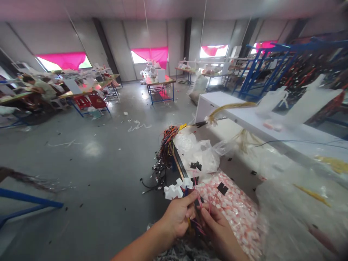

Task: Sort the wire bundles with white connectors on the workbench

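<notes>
In a littered workshop, at a bench (pixel 217 108) heaped with bags, the left hand (pixel 178 217) pinches a wire bundle (pixel 196 203) capped by white plugs (pixel 176 188), running up-left from the right hand (pixel 217 226), whose fingers grip its pink strands.

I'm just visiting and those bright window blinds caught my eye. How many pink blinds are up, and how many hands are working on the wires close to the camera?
Pink window blinds: 4, at far left, centre, centre right and far right
Hands on the pink wires: 2, the left hand and the right hand
Total: 6
</notes>
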`<state>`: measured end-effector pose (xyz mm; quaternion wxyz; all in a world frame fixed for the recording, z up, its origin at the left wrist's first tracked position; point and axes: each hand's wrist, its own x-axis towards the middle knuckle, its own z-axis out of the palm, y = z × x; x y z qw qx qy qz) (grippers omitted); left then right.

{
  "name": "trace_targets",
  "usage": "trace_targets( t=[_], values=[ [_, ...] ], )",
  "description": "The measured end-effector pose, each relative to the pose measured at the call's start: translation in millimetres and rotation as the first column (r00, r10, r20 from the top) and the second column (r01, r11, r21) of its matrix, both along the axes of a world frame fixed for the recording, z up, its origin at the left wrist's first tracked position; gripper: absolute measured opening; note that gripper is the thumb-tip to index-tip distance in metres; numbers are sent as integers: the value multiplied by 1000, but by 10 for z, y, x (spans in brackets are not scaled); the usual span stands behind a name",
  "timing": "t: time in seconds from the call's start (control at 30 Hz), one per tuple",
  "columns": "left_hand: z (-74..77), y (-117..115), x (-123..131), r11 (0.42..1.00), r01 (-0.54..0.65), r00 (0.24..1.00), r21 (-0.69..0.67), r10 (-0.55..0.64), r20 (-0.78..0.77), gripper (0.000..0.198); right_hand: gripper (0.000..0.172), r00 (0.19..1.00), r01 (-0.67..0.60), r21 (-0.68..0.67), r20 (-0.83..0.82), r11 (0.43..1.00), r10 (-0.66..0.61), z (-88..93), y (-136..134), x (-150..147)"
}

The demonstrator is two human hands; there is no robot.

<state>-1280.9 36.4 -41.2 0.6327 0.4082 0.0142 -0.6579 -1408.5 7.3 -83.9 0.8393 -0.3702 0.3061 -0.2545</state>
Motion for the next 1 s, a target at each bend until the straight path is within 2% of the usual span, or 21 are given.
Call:
trace_targets(
  t=[0.13,0.2,0.33,0.47,0.53,0.63,0.7,0.77,0.83,0.9,1.0],
  values=[
    [-1,81,36,998,-29,996,-56,24,-87,33,29,1000,-4,79,13,997,3,-36,51,66],
    [16,119,47,998,-35,998,-53,32,-56,34,28,999,-39,80,16,996,38,-37,62,95],
    [31,157,55,999,-53,994,-10,54,99,38,33,993,-105,-4,-52,994,104,8,61,131],
    [2,160,48,995,-98,982,-5,97,160,40,43,972,-177,-140,-183,974,150,90,24,131],
    [-19,176,33,993,-116,974,-3,114,193,43,44,954,-239,-299,-248,924,166,124,-5,121],
    [-47,225,3,997,-80,954,18,71,292,42,43,880,-373,-524,-461,766,113,146,-50,100],
    [-66,257,-11,999,-24,921,29,11,390,42,41,790,-495,-583,-610,645,55,142,-76,90],
    [-80,272,-16,999,10,882,50,-32,470,44,36,726,-579,-592,-687,561,25,133,-93,85],
    [-75,267,-10,997,2,865,72,-37,500,44,34,730,-590,-601,-683,539,38,123,-100,85],
    [-38,250,5,996,-27,849,84,-22,528,42,37,766,-557,-618,-640,555,57,107,-96,86],
    [49,216,40,993,-59,781,102,-18,625,35,40,801,-521,-659,-596,542,45,52,-70,85]
  ],
)
